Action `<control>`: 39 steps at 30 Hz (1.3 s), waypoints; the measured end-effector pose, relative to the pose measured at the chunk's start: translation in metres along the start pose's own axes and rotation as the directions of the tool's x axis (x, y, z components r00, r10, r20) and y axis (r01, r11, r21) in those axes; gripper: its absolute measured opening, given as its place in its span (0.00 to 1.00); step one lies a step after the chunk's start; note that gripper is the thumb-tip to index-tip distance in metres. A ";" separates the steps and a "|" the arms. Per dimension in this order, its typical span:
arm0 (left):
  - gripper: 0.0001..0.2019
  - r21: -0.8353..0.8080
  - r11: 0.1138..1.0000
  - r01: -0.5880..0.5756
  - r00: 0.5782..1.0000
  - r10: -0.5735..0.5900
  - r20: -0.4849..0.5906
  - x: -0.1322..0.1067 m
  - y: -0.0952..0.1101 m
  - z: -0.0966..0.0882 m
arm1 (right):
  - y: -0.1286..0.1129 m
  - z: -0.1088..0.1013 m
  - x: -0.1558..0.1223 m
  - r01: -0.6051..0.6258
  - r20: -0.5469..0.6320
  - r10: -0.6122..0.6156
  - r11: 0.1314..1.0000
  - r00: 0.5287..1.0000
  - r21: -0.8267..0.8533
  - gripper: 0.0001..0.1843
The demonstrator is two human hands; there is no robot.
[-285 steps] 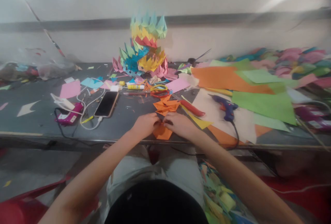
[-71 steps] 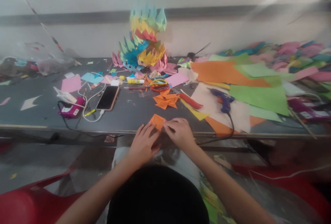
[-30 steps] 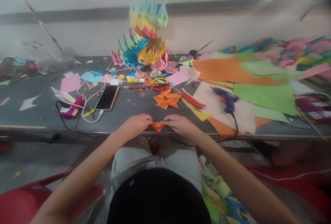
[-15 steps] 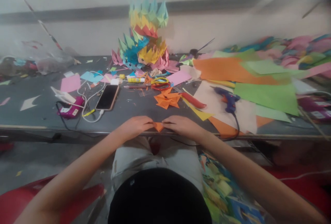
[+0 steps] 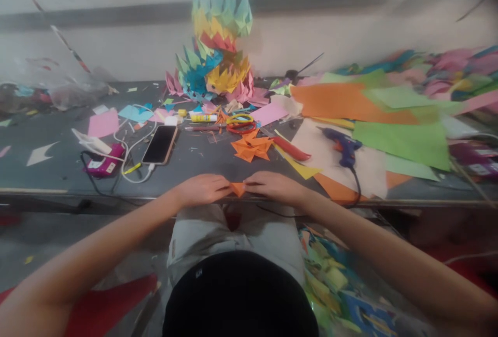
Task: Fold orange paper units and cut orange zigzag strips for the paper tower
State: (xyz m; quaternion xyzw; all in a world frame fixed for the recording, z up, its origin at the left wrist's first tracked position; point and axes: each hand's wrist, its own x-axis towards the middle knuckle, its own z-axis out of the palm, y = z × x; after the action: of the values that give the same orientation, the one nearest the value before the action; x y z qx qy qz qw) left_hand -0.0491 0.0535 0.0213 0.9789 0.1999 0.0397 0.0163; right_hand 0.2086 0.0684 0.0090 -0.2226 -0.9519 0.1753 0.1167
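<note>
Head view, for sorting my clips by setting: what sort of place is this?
Probably a papercraft workspace: a colourful folded-paper model, a glue gun and a large green sheet share the dark table.

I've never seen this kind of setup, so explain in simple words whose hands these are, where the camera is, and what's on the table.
There's no robot: these are a person's bare hands, seen by a camera worn on the head, looking forward and down. The left hand and right hand hold a small folded orange paper between them at the near edge of the dark table. Just beyond lies an orange paper star. A smartphone lies to the left, and a glue gun to the right. Farther back stands a colorful folded-paper sculpture.
</note>
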 end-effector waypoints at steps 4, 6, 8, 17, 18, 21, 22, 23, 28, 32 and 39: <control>0.15 -0.016 1.000 0.008 1.000 -0.008 0.017 0.001 0.001 -0.003 | 0.000 -0.001 0.001 0.082 0.019 -0.081 0.996 0.997 -0.046 0.18; 0.15 -0.022 0.999 0.031 0.999 -0.031 -0.010 0.001 0.004 -0.001 | 0.000 -0.002 0.002 0.138 0.026 -0.136 0.987 0.990 -0.079 0.18; 0.15 -0.037 0.996 0.082 0.995 -0.084 -0.053 0.002 0.010 0.004 | 0.000 -0.003 0.004 0.168 0.022 -0.167 0.979 0.986 -0.114 0.18; 0.25 -0.082 0.934 0.346 0.930 -0.353 -0.097 -0.007 0.045 0.025 | -0.012 0.000 -0.001 -0.021 -0.009 0.019 0.971 1.000 -0.239 0.20; 0.25 -0.081 0.929 0.362 0.924 -0.369 -0.099 -0.009 0.047 0.027 | -0.013 0.000 -0.005 -0.034 -0.016 0.031 0.970 0.999 -0.243 0.21; 0.24 -0.084 0.914 0.396 0.907 -0.404 -0.117 -0.015 0.049 0.029 | -0.014 -0.002 -0.016 -0.084 -0.053 0.074 0.971 0.996 -0.223 0.21; 0.24 -0.086 0.911 0.404 0.902 -0.412 -0.126 -0.016 0.049 0.029 | -0.015 -0.003 -0.017 -0.103 -0.068 0.090 0.971 0.994 -0.214 0.21; 0.23 -0.092 0.906 0.413 0.896 -0.422 -0.138 -0.016 0.050 0.028 | -0.016 -0.003 -0.017 -0.121 -0.085 0.105 0.971 0.991 -0.208 0.20; 0.15 -0.155 0.880 0.450 0.850 -0.475 -0.228 0.001 0.051 0.017 | -0.024 -0.002 -0.001 -0.197 -0.170 0.165 0.962 0.972 -0.192 0.11; 0.10 -0.175 0.874 0.453 0.833 -0.485 -0.265 0.014 0.044 0.013 | -0.027 0.009 0.010 -0.181 -0.190 0.151 0.971 0.970 -0.154 0.09; 0.08 -0.208 0.885 0.417 0.861 -0.458 -0.220 0.015 0.034 0.011 | -0.027 0.016 0.008 -0.250 -0.226 0.225 0.964 0.948 -0.087 0.10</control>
State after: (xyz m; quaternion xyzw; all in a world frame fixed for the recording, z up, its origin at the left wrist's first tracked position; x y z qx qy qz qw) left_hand -0.0213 0.0276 0.0128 0.8893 0.4141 0.1799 0.0734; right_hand 0.1861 0.0450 0.0061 -0.3595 -0.9085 0.1083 0.1834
